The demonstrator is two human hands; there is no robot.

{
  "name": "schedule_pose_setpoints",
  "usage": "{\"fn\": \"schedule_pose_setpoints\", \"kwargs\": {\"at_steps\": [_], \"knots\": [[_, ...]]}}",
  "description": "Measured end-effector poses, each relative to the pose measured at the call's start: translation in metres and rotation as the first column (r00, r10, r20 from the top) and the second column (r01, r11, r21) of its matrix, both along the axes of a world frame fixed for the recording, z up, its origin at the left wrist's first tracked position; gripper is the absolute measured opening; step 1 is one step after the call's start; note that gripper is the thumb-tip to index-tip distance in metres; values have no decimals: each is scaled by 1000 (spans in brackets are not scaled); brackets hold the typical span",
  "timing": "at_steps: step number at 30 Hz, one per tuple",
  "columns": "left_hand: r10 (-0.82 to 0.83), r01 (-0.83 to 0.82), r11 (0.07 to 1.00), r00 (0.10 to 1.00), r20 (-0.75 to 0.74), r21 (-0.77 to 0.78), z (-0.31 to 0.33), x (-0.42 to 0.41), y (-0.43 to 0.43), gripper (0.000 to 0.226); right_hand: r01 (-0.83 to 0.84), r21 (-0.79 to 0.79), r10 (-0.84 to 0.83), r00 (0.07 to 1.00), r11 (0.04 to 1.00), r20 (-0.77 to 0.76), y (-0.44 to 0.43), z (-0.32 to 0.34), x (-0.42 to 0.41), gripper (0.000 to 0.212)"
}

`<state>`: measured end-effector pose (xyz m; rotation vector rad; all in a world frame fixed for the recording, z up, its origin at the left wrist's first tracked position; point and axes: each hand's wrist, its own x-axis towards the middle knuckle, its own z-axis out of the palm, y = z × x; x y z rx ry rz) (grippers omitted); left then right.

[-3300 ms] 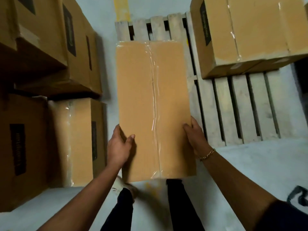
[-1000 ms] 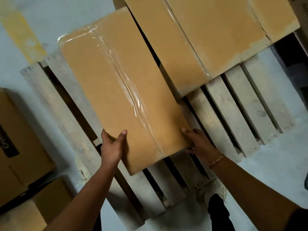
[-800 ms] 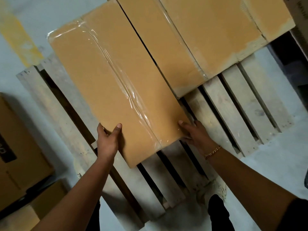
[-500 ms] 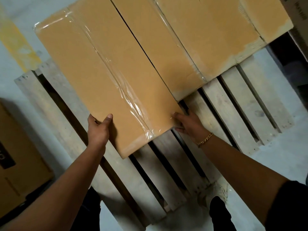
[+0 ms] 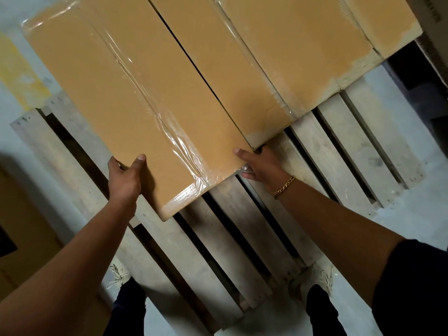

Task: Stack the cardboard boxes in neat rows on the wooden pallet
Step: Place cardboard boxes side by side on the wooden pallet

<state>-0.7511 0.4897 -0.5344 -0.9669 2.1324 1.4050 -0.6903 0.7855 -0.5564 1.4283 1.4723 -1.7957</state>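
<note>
Both hands are clamped on the near end of a long tan cardboard box sealed with clear tape (image 5: 126,98) — the left hand (image 5: 124,178) grips its left edge with the thumb on top, and the right hand (image 5: 259,166) holds the right near corner, thumb on top and fingers tucked under. There's a gold chain bracelet (image 5: 283,186) on the right wrist. The box sits over the pale wooden slatted pallet (image 5: 242,238), its right long side pressed right up against a second tan cardboard box (image 5: 278,52) already on the pallet. Left of the held box there's grey concrete floor with a faded yellow painted stripe (image 5: 21,73).
</note>
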Motion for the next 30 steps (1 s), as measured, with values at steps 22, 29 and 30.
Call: {"fn": "schedule_pose_setpoints", "kwargs": {"at_steps": [22,29,30], "knots": [[-40,38,998,999,-27,-57,-13,-12,-7,62,34,101,-36,999,994,10,-9,6,-7,90],[-60,60,998,998,-3,-22,-4,-5,-2,62,6,105,-7,1000,994,4,-12,8,-5,92],[-62,63,998,998,4,-4,-2,-2,-2,61,9,93,-9,1000,996,1,-13,12,-3,83]]}}
